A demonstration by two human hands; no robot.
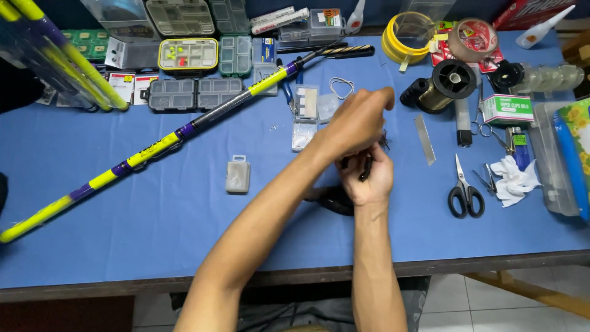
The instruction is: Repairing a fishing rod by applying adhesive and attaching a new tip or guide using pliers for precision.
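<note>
My left hand (pixel 356 123) crosses over my right hand (pixel 369 178) above the middle of the blue table (pixel 153 215). The right hand is closed around a small black object (pixel 367 167), gripped between fingers and palm. The left hand's fingers pinch at the top of that object, where dark fibres or thread (pixel 385 141) stick out. A dark rounded thing (pixel 335 200) lies on the table under my right wrist, mostly hidden. A yellow, purple and black fishing rod (pixel 153 144) lies slantwise across the table to the left.
Black-handled scissors (pixel 465 195), a metal blade (pixel 425 140), a lighter (pixel 520 146) and a white cloth (pixel 513 178) lie to the right. A small clear box (pixel 237 175) sits left of my arm. Tackle boxes (pixel 188 55), a line spool (pixel 442 83) and tape rolls (pixel 472 38) line the back.
</note>
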